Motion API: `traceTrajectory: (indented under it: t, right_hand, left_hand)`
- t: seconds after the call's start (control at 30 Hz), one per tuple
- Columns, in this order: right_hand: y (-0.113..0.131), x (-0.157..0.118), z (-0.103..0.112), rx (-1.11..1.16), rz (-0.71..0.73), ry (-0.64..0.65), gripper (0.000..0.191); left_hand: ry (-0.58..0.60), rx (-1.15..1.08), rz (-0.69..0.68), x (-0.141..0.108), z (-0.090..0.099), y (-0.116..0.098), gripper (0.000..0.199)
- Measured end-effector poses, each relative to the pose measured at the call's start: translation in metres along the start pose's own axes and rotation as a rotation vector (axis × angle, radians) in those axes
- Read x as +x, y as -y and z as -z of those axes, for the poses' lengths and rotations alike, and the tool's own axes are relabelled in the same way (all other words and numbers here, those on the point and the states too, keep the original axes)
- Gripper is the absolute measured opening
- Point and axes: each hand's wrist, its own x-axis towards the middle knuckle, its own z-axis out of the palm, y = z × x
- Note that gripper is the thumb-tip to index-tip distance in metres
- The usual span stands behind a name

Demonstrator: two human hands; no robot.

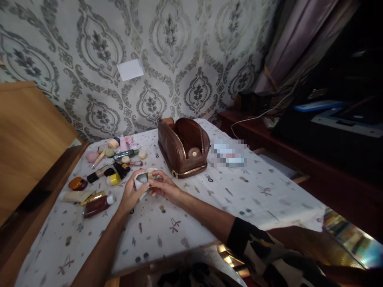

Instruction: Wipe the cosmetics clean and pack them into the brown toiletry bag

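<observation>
Above the table's front middle, my left hand (131, 195) is closed around a small bottle (142, 178) with a greyish body and a gold-coloured cap. Something white and thin, like a wipe or tissue (139, 190), lies between the palm and the bottle. From the other side my right hand (169, 187) closes its fingers on the bottle's gold end. Just behind the hands stands a brown toiletry bag (191, 159), its top zip undone and its inside showing. Left of my hands lie a dark red bottle (96, 206) with a white cap and a yellow-banded jar (113, 179).
Several cosmetics are spread over the table's left side, among them an amber jar (77, 183), a pink sponge (92, 157) and a green-tinted bottle (127, 154). A blurred-out packet (229, 153) lies right of the bag. A wooden panel (32, 139) borders the left.
</observation>
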Motion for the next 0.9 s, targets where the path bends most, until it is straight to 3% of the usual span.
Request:
traceTrajectory:
  t: [0.17,0.47,0.67,0.8,0.9]
  right_hand:
    - [-0.002,0.0,-0.001,-0.037,0.008,0.03,0.062]
    - [-0.006,-0.002,-0.001,-0.28,0.074,0.099,0.076]
    - [-0.009,0.0,0.0,-0.417,0.119,0.051,0.071]
    - [-0.006,-0.002,-0.003,-0.557,0.253,-0.05,0.061]
    - [-0.002,-0.004,-0.005,-0.602,0.267,-0.115,0.054]
  left_hand:
    - [-0.08,0.009,-0.008,-0.001,-0.002,0.0,0.033]
    - [-0.281,-0.184,0.154,0.005,-0.003,0.018,0.05]
    - [-0.355,-0.186,0.19,0.005,-0.006,0.017,0.055]
    - [-0.384,-0.172,0.221,0.004,-0.008,0.011,0.059]
    - [-0.4,-0.171,0.241,0.004,-0.009,0.008,0.06]
